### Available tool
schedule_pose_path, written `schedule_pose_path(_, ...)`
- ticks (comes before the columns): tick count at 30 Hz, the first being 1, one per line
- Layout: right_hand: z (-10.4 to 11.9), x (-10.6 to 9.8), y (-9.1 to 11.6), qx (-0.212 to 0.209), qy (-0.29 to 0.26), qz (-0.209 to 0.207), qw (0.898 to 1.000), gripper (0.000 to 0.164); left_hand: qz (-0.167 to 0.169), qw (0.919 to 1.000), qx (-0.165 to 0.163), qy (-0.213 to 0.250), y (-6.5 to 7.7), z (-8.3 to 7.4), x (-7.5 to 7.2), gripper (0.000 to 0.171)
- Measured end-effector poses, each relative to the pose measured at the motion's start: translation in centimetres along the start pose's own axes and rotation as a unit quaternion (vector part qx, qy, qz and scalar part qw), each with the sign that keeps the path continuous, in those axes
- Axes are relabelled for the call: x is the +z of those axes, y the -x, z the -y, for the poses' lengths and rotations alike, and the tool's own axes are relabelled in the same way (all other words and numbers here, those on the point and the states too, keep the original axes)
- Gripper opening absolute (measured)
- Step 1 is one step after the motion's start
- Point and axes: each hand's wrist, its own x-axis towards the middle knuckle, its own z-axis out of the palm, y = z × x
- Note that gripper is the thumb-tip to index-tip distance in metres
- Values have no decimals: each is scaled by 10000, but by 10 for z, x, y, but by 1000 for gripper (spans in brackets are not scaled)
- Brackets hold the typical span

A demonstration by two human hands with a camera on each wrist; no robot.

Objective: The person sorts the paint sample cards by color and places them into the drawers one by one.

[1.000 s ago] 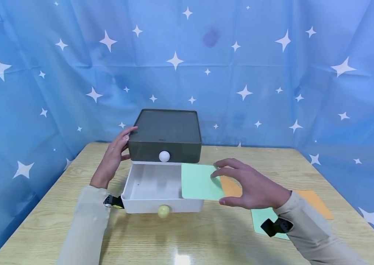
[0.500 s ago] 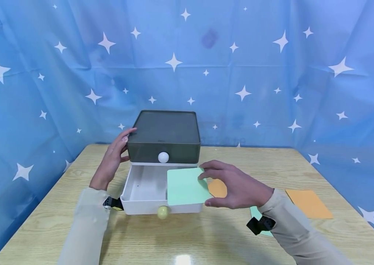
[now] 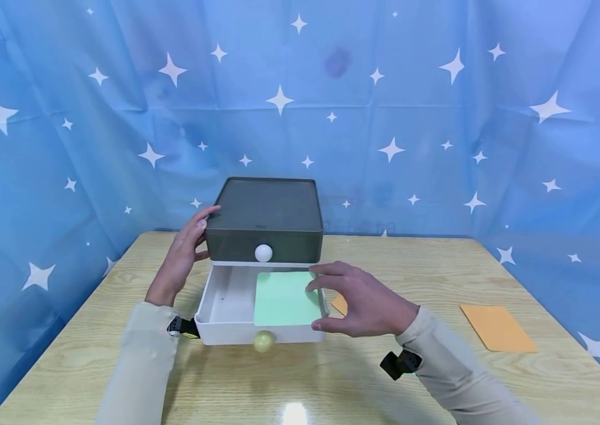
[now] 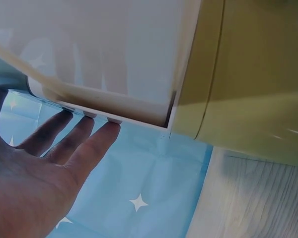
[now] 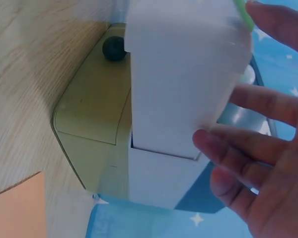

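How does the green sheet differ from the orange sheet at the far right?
The right hand holds the green sheet; no hand touches the orange sheet. The green sheet is over the open white drawer; the orange sheet lies on the table. Both look thin and flat.

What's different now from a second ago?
The green paper moved left, so it no longer sticks out past the right side of the open drawer. The right hand moved left with it, holding on. Nothing was let go. The left hand stayed against the box, the drawer stayed open, and the orange paper at the far right stayed put.
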Motion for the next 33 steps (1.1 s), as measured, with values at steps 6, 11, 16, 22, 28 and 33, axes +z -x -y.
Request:
schedule_pose_path(6, -2, 6, 0, -144, 90, -265, 9995, 46, 10, 10000, -26, 7, 1, -2, 0, 54)
schedule_pose_path(11, -3, 9, -1, -229, 26, -429, 9988, 45, -44, 10000, -57, -16, 2, -1, -2, 55)
schedule_pose_path(16, -4, 9, 2, -105, -37, -468, 9988, 46, -28, 10000, -73, -18, 4, 0, -3, 55)
schedule_pose_path(22, -12, 1, 16, 225, -48, -469, 9986, 43, -11, 10000, -48, 6, 5, 2, -2, 55)
schedule_pose_path(28, -34, -10, 44, 351, 282, -711, 9965, 34, -10, 10000, -13, -24, 4, 3, -3, 55)
schedule_pose_path(33, -54, -19, 74, 657, 661, -764, 9927, 36, 30, 10000, 48, 28, 1, 2, -3, 54)
